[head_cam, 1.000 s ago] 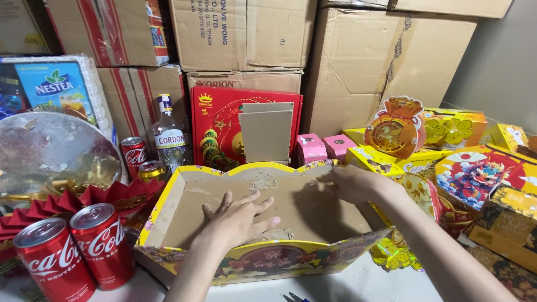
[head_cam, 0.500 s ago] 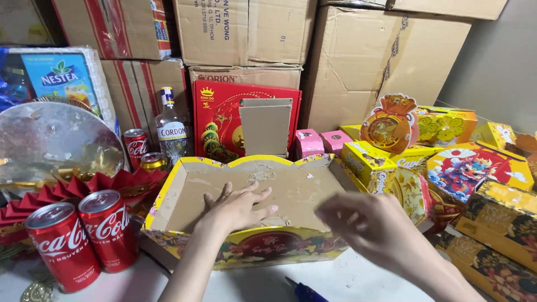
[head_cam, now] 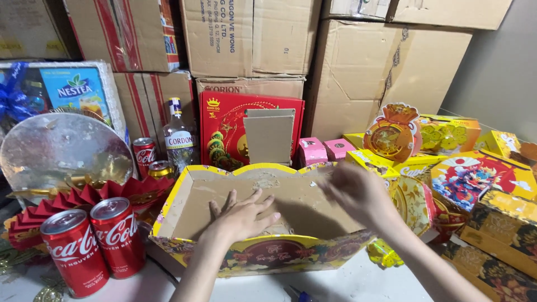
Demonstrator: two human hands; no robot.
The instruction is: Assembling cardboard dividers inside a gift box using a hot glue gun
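A shallow cardboard basket tray with yellow patterned outer walls lies in front of me. My left hand rests flat inside it on the brown bottom, fingers spread. My right hand hovers over the tray's right part, blurred, fingers loosely curled with nothing visible in them. A small brown cardboard piece stands upright behind the tray, in front of a red gift box.
Two red soda cans stand at the front left, with another can and a clear bottle behind. A foil-wrapped basket is on the left. Pink boxes and yellow decorated boxes crowd the right. Large cartons are stacked behind.
My right hand left the tray's far right rim, dropped toward me, then rose back over the tray's right part. My left hand stayed flat on the tray bottom.
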